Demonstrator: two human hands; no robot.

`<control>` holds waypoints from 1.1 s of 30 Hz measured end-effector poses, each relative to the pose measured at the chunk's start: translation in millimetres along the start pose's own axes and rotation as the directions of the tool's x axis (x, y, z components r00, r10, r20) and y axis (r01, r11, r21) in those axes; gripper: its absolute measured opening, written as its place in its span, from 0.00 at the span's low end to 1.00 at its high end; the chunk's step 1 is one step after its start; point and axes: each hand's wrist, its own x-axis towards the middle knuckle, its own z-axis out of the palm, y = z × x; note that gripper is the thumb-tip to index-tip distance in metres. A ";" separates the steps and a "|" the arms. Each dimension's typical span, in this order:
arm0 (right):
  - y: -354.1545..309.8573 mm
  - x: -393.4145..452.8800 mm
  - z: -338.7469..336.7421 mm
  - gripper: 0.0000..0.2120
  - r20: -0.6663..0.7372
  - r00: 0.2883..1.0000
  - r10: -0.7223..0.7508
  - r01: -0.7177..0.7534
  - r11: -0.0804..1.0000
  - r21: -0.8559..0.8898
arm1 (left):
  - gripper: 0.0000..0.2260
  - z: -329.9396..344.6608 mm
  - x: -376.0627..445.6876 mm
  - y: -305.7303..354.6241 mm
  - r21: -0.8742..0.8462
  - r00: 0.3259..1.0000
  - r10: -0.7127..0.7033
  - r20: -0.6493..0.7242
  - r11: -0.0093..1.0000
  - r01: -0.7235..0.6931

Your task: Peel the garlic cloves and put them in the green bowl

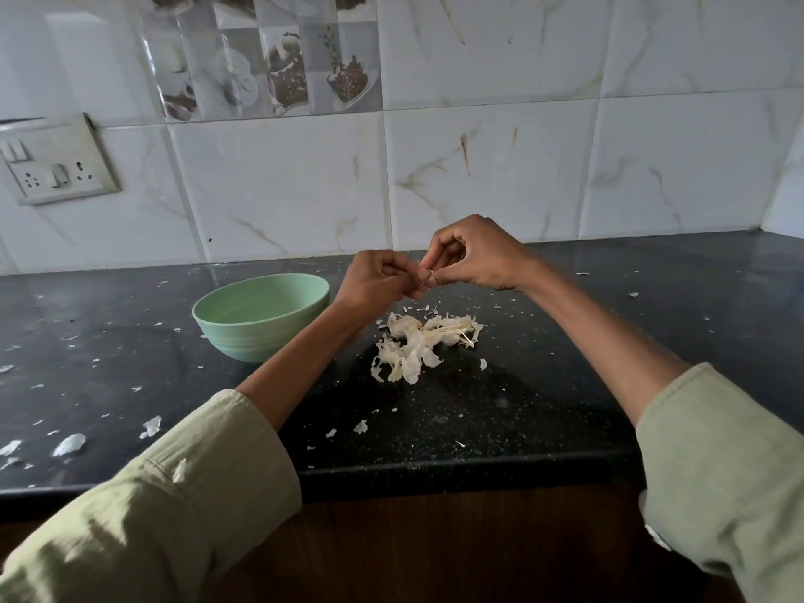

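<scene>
Pinching garlic clove [425, 276] between left hand [377, 284] and right hand [474, 254] fingertips | green bowl [261, 315] lower-left of grip | peel pile [422, 343] just below

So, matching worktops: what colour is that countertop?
The glossy stone countertop is black with pale speckles; head view.

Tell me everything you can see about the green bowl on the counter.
The green bowl is pale mint, smooth and matte, like plastic, with faint ridges ringing its lower wall. It stands upright on the black counter, left of the heap of garlic skins. The inside that shows looks empty; the near rim hides part of the bottom. The left forearm crosses in front of its right edge; whether they touch is unclear.
</scene>
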 end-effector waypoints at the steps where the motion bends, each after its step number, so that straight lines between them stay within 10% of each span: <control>1: -0.1 0.3 0.2 0.09 -0.004 1.000 0.000 0.000 1.000 0.000 | 0.05 -0.3 0.1 0.7 -0.001 1.000 0.004 0.007 1.000 -0.004; 10: 7.0 -0.6 -12.5 0.07 -0.102 0.992 0.079 -0.081 0.997 -0.018 | 0.02 1.4 3.3 -3.5 0.146 1.000 -0.019 -0.001 0.989 0.019; 16: 6.3 -4.2 -15.3 0.10 0.378 0.904 0.201 -0.203 0.979 -0.035 | 0.03 0.4 5.4 -7.2 0.204 0.998 0.011 -0.061 0.979 0.002; 25: 3.8 -7.7 -19.8 0.11 0.415 0.893 0.172 -0.188 0.982 -0.002 | 0.03 0.1 3.5 -6.9 0.244 0.995 0.074 -0.069 0.968 -0.055; 33: 0.0 -1.9 -2.4 0.16 0.170 0.969 0.177 -0.216 0.946 0.243 | 0.07 0.0 1.7 -2.9 0.040 0.996 0.040 -0.075 0.999 -0.037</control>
